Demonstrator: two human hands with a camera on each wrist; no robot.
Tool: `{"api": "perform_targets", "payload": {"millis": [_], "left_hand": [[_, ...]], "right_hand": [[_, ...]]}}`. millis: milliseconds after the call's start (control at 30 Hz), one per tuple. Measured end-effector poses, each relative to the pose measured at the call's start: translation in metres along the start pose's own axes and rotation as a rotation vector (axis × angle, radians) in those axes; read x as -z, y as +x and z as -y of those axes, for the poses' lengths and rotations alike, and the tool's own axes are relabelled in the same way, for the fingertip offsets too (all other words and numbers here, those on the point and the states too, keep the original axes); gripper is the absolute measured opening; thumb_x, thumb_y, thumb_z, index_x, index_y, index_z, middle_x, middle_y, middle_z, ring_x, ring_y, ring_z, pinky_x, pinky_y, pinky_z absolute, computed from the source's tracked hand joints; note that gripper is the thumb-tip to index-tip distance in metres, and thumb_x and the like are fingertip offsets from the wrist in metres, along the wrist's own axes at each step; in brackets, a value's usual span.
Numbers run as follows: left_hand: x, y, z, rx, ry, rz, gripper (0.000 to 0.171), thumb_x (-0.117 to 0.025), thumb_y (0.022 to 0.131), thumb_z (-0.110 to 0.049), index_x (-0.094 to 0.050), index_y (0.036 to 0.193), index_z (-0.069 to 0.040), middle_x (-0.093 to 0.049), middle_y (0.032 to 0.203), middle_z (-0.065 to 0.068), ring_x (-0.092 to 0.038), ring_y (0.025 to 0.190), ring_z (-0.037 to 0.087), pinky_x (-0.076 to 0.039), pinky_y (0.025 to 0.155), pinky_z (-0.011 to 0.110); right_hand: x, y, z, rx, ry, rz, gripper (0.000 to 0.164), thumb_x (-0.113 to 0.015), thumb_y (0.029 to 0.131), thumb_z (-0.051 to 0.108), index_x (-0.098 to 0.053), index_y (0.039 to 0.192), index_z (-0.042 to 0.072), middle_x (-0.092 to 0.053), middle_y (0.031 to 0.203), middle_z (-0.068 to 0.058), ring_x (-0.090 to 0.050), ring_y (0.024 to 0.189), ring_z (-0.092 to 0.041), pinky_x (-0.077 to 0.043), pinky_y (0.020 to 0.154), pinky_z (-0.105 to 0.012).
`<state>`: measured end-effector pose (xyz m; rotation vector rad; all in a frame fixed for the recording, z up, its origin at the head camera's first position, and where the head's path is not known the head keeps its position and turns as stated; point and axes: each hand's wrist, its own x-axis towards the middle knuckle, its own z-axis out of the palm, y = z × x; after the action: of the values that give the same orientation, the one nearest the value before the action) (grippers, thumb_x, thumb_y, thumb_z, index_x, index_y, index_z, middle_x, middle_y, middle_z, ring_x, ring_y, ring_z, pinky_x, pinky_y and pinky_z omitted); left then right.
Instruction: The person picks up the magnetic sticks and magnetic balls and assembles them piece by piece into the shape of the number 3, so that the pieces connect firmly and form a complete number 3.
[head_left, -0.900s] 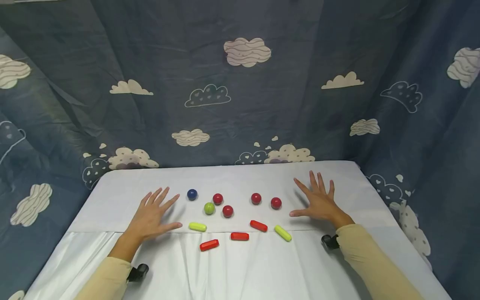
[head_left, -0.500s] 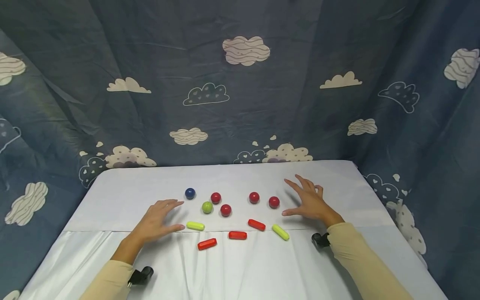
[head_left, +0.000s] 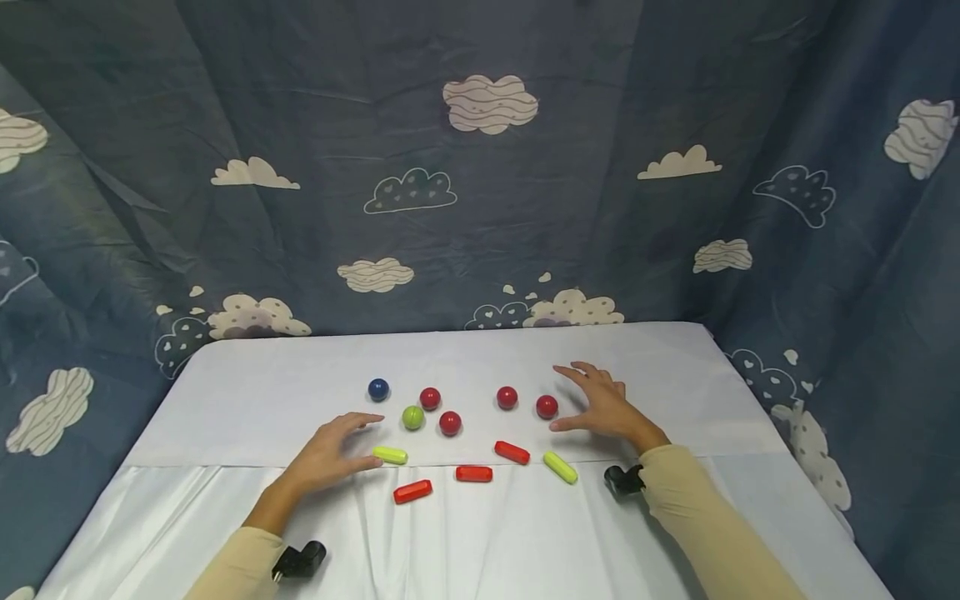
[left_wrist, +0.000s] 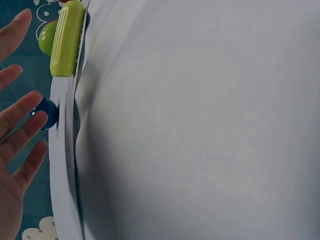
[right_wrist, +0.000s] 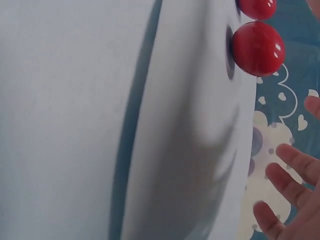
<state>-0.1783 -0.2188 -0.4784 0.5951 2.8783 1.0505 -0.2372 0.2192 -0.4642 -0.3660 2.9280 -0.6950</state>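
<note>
My left hand (head_left: 330, 454) hovers at the left, thumb and fingers spread apart, its thumb tip right at the end of a yellow-green ribbed stick (head_left: 390, 455). Nothing is in its grasp. The same stick (left_wrist: 68, 40) shows upright in the left wrist view, with a blue ball (left_wrist: 46, 114) behind the fingertips. My right hand (head_left: 606, 408) is held with thumb and fingers apart just right of a red ball (head_left: 547, 407), holding nothing. That red ball (right_wrist: 258, 48) appears large in the right wrist view, above the spread fingers.
On the white cloth (head_left: 480, 550) lie a green ball (head_left: 412, 417), more red balls (head_left: 450, 423), several red sticks (head_left: 474, 473) and a second yellow-green stick (head_left: 560, 467). A dark curtain with clouds (head_left: 525, 208) hangs behind the table and along both sides.
Both hands have moved inward, the left toward the near yellow-green stick, the right toward the outer red ball. Their fingers are less widely spread than before. Balls and sticks lie as they were.
</note>
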Motion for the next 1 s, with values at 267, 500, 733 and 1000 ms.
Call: {"api": "perform_targets", "payload": {"millis": [267, 500, 733, 1000], "left_hand": [[-0.015, 0.004, 0.001, 0.072, -0.122, 0.030, 0.051, -0.081, 0.077, -0.021, -0.062, 0.123, -0.010, -0.066, 0.117, 0.006, -0.057, 0.114, 0.029, -0.039, 0.100, 0.050], [-0.017, 0.007, -0.002, 0.028, -0.119, 0.042, 0.042, -0.078, 0.079, -0.012, -0.065, 0.118, -0.010, -0.066, 0.112, 0.005, -0.058, 0.104, 0.025, -0.043, 0.096, 0.049], [-0.017, 0.011, -0.001, 0.041, -0.115, 0.078, 0.038, -0.077, 0.080, -0.014, -0.067, 0.117, -0.011, -0.066, 0.110, 0.002, -0.057, 0.101, 0.022, -0.044, 0.094, 0.048], [-0.018, 0.013, 0.000, 0.029, -0.117, 0.105, 0.036, -0.078, 0.079, -0.015, -0.068, 0.114, -0.012, -0.066, 0.106, 0.000, -0.059, 0.100, 0.021, -0.044, 0.092, 0.046]], "right_hand": [[-0.011, 0.005, -0.002, -0.047, 0.165, 0.050, 0.087, -0.085, 0.070, 0.040, -0.043, 0.143, 0.015, -0.049, 0.127, -0.016, -0.047, 0.114, -0.033, -0.043, 0.095, -0.055], [-0.012, 0.006, 0.003, -0.032, 0.237, 0.051, 0.074, -0.085, 0.073, 0.026, -0.051, 0.137, 0.011, -0.055, 0.118, -0.014, -0.052, 0.101, -0.028, -0.051, 0.086, -0.042], [-0.013, 0.010, 0.007, -0.030, 0.288, 0.088, 0.063, -0.084, 0.075, 0.017, -0.056, 0.131, 0.010, -0.058, 0.112, -0.010, -0.053, 0.093, -0.023, -0.050, 0.079, -0.035], [-0.016, 0.016, 0.009, -0.073, 0.275, 0.095, 0.057, -0.083, 0.075, 0.016, -0.060, 0.126, 0.013, -0.059, 0.110, -0.007, -0.053, 0.096, -0.023, -0.051, 0.084, -0.036]]}}
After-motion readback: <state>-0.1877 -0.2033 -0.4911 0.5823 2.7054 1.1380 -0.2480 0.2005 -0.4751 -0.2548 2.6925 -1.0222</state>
